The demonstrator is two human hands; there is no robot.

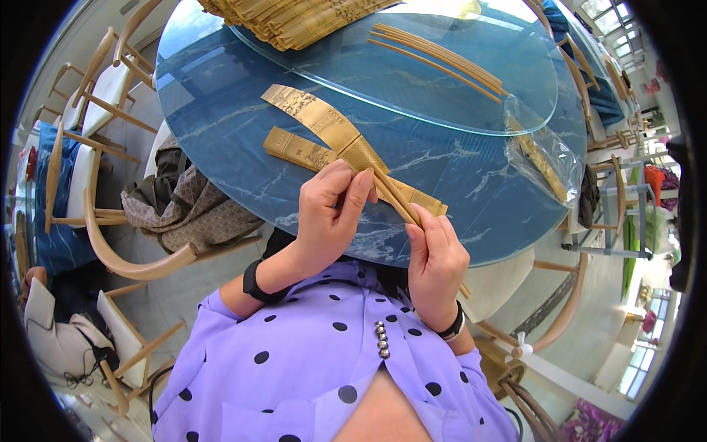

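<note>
Blue marbled tabletop (213, 110) bore a sleeve pile (291, 20), loose chopsticks (442, 54) and a clear bag (563, 158); left hand (328, 210) pinched a gold sleeve (340, 134), right hand (436, 261) gripped wooden sticks (398, 199).

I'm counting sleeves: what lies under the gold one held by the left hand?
At least one flat gold sleeve on the blue table. The held sleeve and left hand cover its middle.

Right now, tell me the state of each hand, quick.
Left hand: closed, pinching a gold paper sleeve near its lower end.
Right hand: closed, fingers and thumb gripping wooden chopsticks.
</note>
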